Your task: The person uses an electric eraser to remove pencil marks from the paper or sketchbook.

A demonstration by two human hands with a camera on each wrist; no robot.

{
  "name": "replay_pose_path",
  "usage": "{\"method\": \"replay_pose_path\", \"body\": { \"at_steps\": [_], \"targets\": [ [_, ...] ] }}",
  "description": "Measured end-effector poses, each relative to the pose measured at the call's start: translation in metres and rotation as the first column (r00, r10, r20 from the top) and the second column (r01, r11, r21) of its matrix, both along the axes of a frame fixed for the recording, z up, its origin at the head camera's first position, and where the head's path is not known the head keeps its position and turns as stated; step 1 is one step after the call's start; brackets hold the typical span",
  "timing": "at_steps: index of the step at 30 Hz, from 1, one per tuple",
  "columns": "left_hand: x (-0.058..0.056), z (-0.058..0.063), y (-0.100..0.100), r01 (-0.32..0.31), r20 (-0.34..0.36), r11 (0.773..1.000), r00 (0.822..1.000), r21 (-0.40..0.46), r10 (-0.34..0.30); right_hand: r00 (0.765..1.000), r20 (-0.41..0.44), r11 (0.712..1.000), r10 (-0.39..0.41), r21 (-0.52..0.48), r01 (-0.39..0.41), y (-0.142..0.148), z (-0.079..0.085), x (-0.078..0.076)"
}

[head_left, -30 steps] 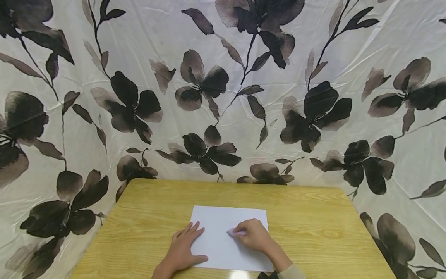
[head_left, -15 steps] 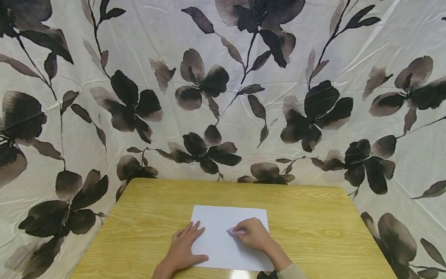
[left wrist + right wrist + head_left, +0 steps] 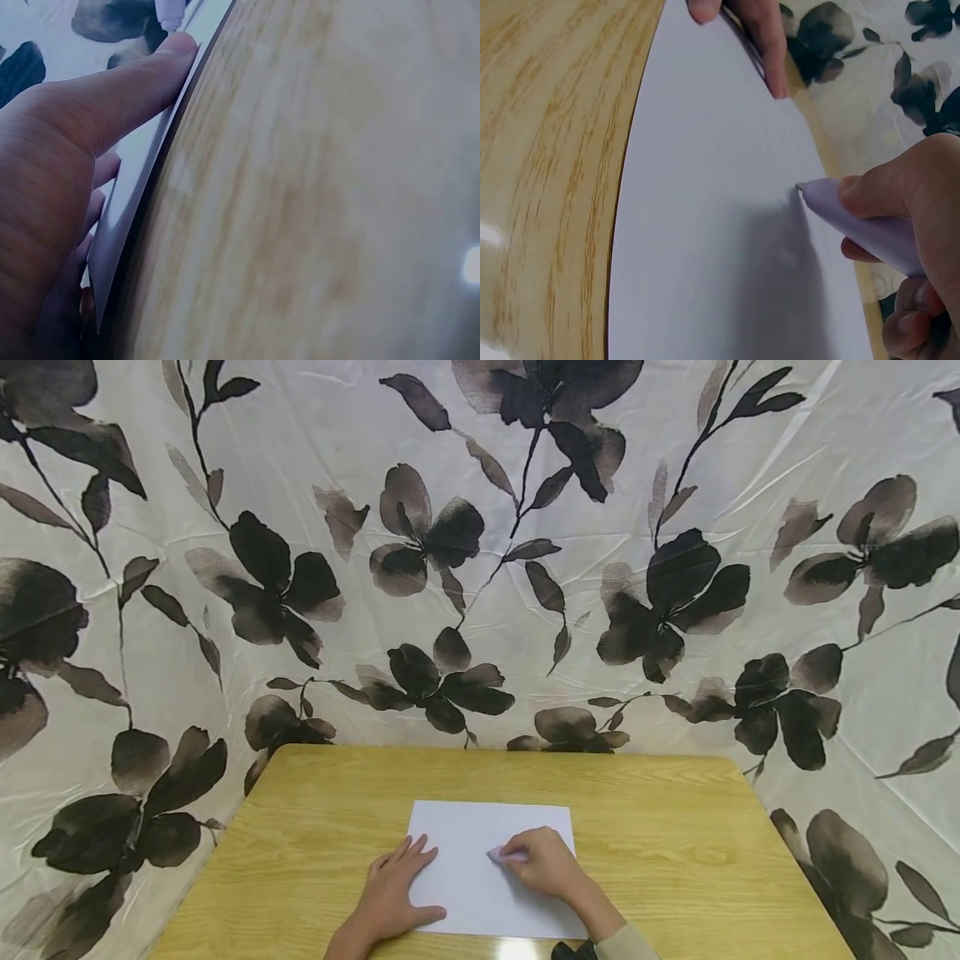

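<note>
A person's two bare hands work over a sheet of white paper [image 3: 461, 885] lying flat on a yellow wood-grain table [image 3: 675, 843]. The left hand [image 3: 390, 893] rests on the left side of the sheet, its fingers spread and fairly straight, with the thumb stretched across the near left part of the paper; it grips nothing. The right hand [image 3: 551, 864], over the sheet's right half, has its fingers curled around a thick, pale lilac pen [image 3: 862, 221], pinched near the front end. The pen leans, its tip pointing down and left at the paper, right of the middle; whether it touches is hard to tell. A beige sleeve [image 3: 628, 943] covers the right forearm. Behind the table hangs a white cloth [image 3: 300, 435] printed with large black and brown-grey flowers.
</note>
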State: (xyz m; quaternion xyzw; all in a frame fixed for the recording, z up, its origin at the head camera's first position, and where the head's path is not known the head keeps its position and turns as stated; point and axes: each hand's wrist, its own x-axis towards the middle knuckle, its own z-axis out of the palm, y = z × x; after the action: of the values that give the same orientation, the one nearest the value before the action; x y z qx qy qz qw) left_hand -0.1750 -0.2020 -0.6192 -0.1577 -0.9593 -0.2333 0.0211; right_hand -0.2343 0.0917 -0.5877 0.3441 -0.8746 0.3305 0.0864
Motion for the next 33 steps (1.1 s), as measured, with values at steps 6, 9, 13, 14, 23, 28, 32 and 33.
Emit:
{"method": "replay_pose_path", "body": {
  "at_steps": [6,9,13,14,23,28,32,33],
  "targets": [
    [0.001,-0.002,-0.001,0.002,-0.006,1.000,1.000,-0.005,-0.002,1.000,-0.001,1.000,-0.005,0.013,0.005,-0.003,-0.003,-0.002],
    [0.001,-0.002,-0.001,0.001,-0.004,1.000,1.000,-0.002,-0.001,1.000,0.000,1.000,-0.006,0.013,0.006,-0.004,-0.003,-0.002],
    [-0.001,-0.001,-0.001,0.002,-0.007,1.000,1.000,0.001,-0.002,1.000,-0.002,1.000,-0.003,0.004,0.003,-0.005,-0.001,-0.003],
    [-0.002,-0.001,-0.001,0.003,-0.010,1.000,1.000,0.001,-0.003,1.000,-0.003,1.000,0.001,-0.001,-0.001,-0.005,0.000,-0.003],
    [0.001,-0.001,-0.002,0.020,-0.064,1.000,0.998,-0.010,-0.020,0.999,0.042,1.000,0.000,0.005,0.000,-0.008,0.001,0.001],
    [0.004,-0.001,-0.002,0.021,-0.073,1.000,0.997,0.003,-0.020,0.999,0.049,1.000,0.009,0.020,-0.010,-0.010,0.000,0.001],
    [0.003,-0.001,-0.003,0.005,-0.053,1.000,0.999,0.003,-0.005,0.999,0.034,1.000,0.009,0.009,-0.009,-0.011,0.000,0.000],
    [0.003,-0.001,-0.003,0.004,-0.053,1.000,0.999,-0.001,-0.004,0.999,0.031,1.000,0.011,0.007,-0.011,-0.012,0.000,0.000]
  ]
}}
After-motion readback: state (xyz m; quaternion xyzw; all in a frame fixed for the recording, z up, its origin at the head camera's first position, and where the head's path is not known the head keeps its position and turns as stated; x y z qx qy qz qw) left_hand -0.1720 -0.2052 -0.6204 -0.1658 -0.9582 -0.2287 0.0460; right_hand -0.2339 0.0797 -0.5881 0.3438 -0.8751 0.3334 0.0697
